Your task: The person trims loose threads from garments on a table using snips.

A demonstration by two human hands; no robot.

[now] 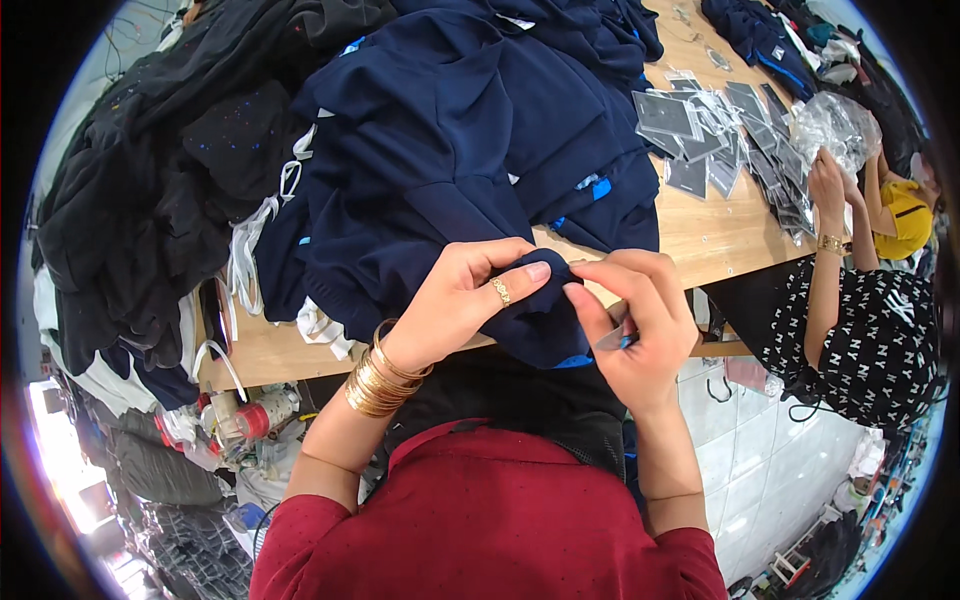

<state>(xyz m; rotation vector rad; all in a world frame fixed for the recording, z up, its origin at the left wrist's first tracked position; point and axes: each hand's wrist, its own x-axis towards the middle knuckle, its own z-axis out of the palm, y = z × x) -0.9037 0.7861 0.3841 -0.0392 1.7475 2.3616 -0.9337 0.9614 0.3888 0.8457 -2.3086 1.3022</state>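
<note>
A navy blue garment lies in a heap over the table, and its near end hangs at the table's front edge. My left hand is closed on a fold of it, thumb on top. Beside that fold, my right hand is closed, with thumb and forefinger pinched at the edge of the cloth. Whether a thread lies in the pinch is too small to tell. A small metal-bladed tool, like thread snips, is tucked in the right palm, mostly hidden by the fingers.
Black garments are piled at the left, with white cords beside them. Dark tags in clear sleeves lie scattered on the wooden table. At the right, another person's hands hold a crumpled clear plastic bag.
</note>
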